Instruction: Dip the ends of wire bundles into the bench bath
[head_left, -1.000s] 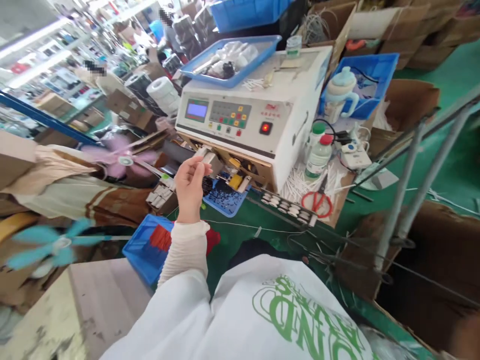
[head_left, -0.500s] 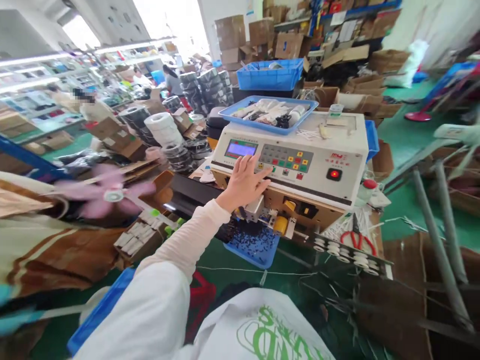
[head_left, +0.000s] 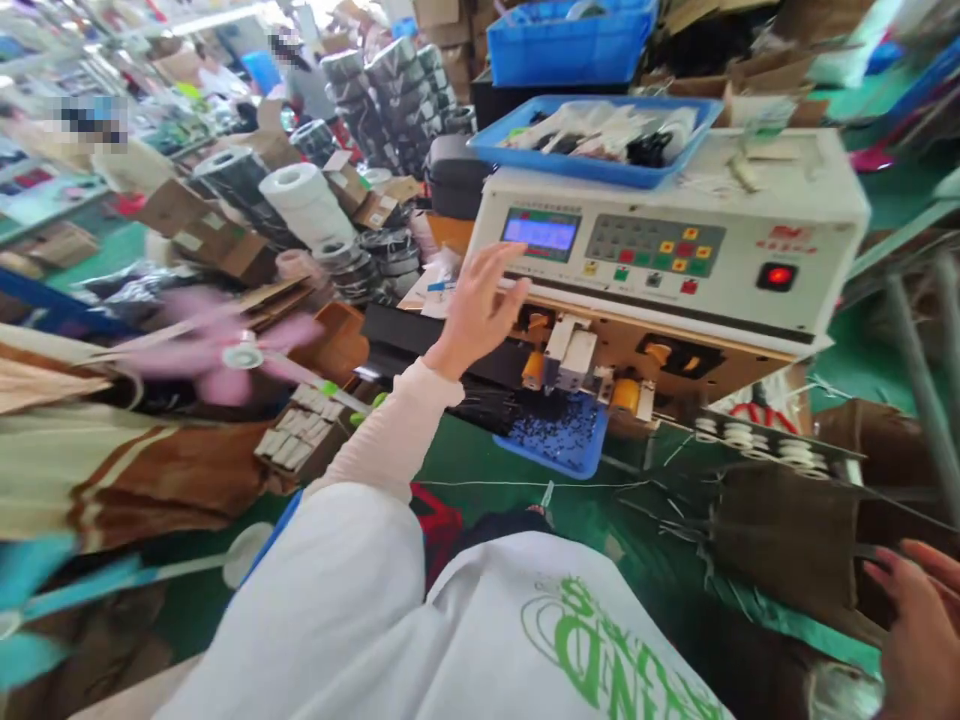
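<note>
My left hand (head_left: 480,312) is open, fingers spread and slightly bent, at the left front of a white control machine (head_left: 814,240). Its fingertips are just below the lit display (head_left: 540,234); whether they touch the panel, I cannot tell. To their right are a keypad (head_left: 652,245) and a glowing red switch (head_left: 776,276). Under the panel sit metal feed parts and yellow rollers (head_left: 624,397). My right hand (head_left: 911,610) is at the lower right edge, blurred and partly cut off, its fingers loosely bent and apart. A thin wire (head_left: 900,505) runs above it.
A blue tray (head_left: 585,165) of bagged parts rests on the machine. Below, another blue tray (head_left: 592,455) holds small black bits. A pink fan (head_left: 241,352) stands left, a blue fan (head_left: 45,610) lower left. White guide rollers (head_left: 757,445) project at right. Wire spools (head_left: 307,205) stand behind.
My left hand has drawn back from the keypad buttons toward the left edge of the panel. My right hand has come into view at the lower right. The view has shifted closer to the machine.
</note>
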